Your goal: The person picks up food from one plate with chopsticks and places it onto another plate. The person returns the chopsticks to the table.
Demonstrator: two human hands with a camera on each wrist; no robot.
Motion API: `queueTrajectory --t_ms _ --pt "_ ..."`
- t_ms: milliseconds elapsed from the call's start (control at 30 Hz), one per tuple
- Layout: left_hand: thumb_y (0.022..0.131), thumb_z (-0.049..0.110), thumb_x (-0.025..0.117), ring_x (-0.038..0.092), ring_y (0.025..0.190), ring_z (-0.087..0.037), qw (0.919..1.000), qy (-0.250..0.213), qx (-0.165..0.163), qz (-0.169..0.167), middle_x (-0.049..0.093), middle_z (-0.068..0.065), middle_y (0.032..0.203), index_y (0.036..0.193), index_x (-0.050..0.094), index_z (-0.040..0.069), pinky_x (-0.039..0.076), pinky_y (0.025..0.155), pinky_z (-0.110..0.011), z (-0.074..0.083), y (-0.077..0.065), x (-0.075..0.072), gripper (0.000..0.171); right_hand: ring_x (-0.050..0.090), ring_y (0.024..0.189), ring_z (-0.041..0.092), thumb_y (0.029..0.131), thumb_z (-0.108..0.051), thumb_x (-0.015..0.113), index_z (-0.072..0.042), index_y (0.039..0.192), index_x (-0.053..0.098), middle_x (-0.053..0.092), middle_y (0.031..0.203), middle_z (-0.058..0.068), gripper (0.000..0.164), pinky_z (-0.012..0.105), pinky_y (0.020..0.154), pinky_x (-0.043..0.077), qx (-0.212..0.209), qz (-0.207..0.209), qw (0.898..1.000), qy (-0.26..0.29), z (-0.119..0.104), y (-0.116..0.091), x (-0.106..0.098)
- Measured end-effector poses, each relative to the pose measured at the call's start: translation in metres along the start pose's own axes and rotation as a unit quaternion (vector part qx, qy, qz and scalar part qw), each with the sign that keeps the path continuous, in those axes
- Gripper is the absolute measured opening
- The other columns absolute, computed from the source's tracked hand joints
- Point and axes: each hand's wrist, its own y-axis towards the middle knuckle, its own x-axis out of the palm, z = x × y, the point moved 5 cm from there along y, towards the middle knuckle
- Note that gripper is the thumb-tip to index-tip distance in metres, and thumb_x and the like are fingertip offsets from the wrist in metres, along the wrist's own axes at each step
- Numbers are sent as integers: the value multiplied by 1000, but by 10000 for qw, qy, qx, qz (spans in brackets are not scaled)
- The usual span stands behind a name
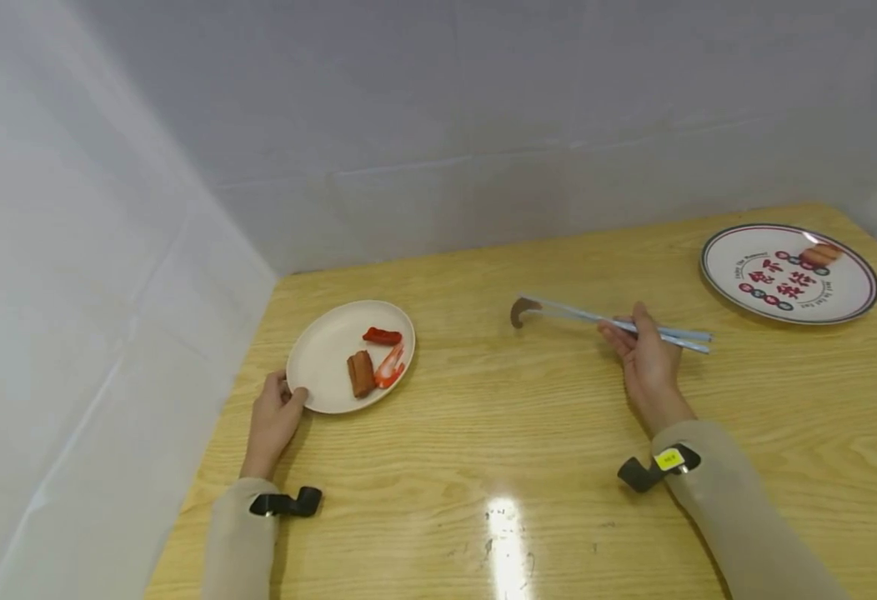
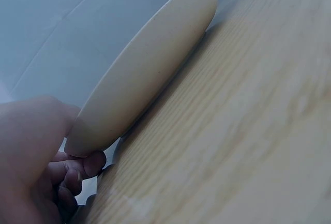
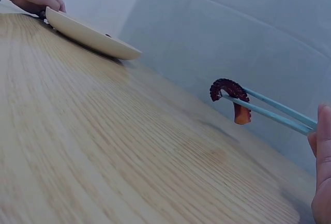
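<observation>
My right hand (image 1: pixel 650 367) grips a pair of light blue chopsticks (image 1: pixel 596 317). Between their tips, a dark, curled octopus tentacle piece (image 3: pixel 230 92) with bumpy edges and an orange end hangs above the table. At left, my left hand (image 1: pixel 274 421) holds the rim of a cream plate (image 1: pixel 318 367), thumb at the edge and fingers curled beneath. On that plate lie a brown ridged piece of food (image 1: pixel 361 373), a red strip (image 1: pixel 382 336) and a red-and-white piece (image 1: pixel 390 367) resembling a crab stick.
A white plate (image 1: pixel 724 258) with a dark rim and red lettering stands at the back right, bearing a brown ridged food piece (image 1: pixel 821 254). The wooden table (image 1: pixel 468 433) meets pale walls (image 1: pixel 521 183) at the back and left.
</observation>
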Motion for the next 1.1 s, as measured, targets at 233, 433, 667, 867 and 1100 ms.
queueTrajectory --t_ms 233,433,667,867,1100 --pt "97 16 45 51 105 -34 10000 37 -45 6 55 -29 121 141 33 -8 38 88 -42 0 0 0 51 70 63 21 99 -13 53 7 79 62 64 68 15 30 26 66 55 21 -33 10000 -74 3 -2 3" --pt "97 16 45 50 102 -34 9999 85 -64 29 55 -28 118 141 34 -8 38 86 -42 0 0 0 51 70 64 21 99 -14 52 7 80 61 64 69 15 30 26 67 55 54 -92 9998 -153 7 -2 6" --pt "97 15 45 51 100 -33 9999 99 -53 74 56 -28 117 140 35 -7 37 85 -41 1 0 0 50 70 64 20 99 -14 53 5 78 62 65 69 14 29 26 67 55 59 -85 9997 -217 12 -3 11" --pt "96 14 46 51 100 -33 9999 114 -40 120 57 -28 115 138 36 -8 38 84 -39 1 0 0 49 70 64 20 99 -14 53 5 77 62 64 69 13 30 25 68 55 84 -94 9995 -276 17 -4 13" --pt "96 14 46 51 99 -33 9998 111 -42 134 57 -28 115 137 37 -8 38 82 -37 1 -1 0 48 70 64 19 100 -14 51 5 79 61 63 69 13 30 25 68 55 126 -94 9995 -289 23 -5 17"
